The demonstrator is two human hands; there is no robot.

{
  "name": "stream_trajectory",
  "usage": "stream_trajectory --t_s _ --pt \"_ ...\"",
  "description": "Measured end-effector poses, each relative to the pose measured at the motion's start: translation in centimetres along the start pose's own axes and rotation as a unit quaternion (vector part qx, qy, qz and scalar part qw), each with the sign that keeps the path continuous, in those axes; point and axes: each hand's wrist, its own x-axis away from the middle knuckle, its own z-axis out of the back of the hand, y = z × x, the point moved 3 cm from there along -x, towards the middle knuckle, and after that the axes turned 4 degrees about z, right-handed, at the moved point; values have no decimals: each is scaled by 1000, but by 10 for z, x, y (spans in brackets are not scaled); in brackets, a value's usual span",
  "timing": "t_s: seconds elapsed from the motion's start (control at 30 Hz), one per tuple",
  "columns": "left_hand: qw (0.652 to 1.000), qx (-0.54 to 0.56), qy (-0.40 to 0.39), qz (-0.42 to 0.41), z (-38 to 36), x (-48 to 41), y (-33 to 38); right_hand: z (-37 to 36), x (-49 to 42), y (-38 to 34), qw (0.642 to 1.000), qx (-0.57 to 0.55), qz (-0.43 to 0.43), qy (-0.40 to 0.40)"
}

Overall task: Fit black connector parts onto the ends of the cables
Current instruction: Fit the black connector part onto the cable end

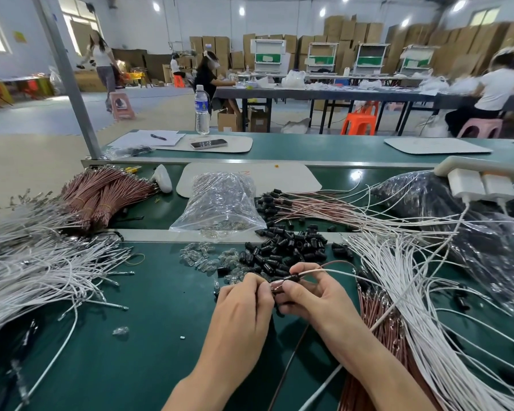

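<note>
While my left hand [244, 298] and right hand [315, 298] meet low over the green table [149, 327], I have the work pinched between them. The right hand's fingers [293, 293] curl round a black connector part [291, 277], and the left hand's fingers [263, 284] grip the reddish end of the cable [321, 271] where it shows at the part's left mouth. The cable leaves the part on the right and arcs up toward the white cables [404, 280] fanned out there. I judge this to be the seating step. From my remote seat I cannot tell how deep the end sits, because my own fingers hide the joint. To do it well, I would hold the part steady with the right hand and move only the left. That hand should work in line with the bore, not at an angle, so the thin metal end does not bend or catch on the rim. A short grip close to the tip should stop the wire buckling. I would feel for a firm stop, then give the cable a light tug to check it. The heap of loose black parts [282, 247] lies just beyond my hands, beside the clear bulbs [204, 259].
</note>
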Motion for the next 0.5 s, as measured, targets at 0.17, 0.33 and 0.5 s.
stream_trajectory --t_s 0.17,0.33,0.5 --pt "1000 -3 -7 -9 1 0 3 -3 0 4 1000 -7 5 -10" --pt "998 -20 15 -55 2 3 7 0 1 0 1000 13 11 2" --pt "996 -45 35 -75 2 3 6 -1 3 -5 999 32 15 10"
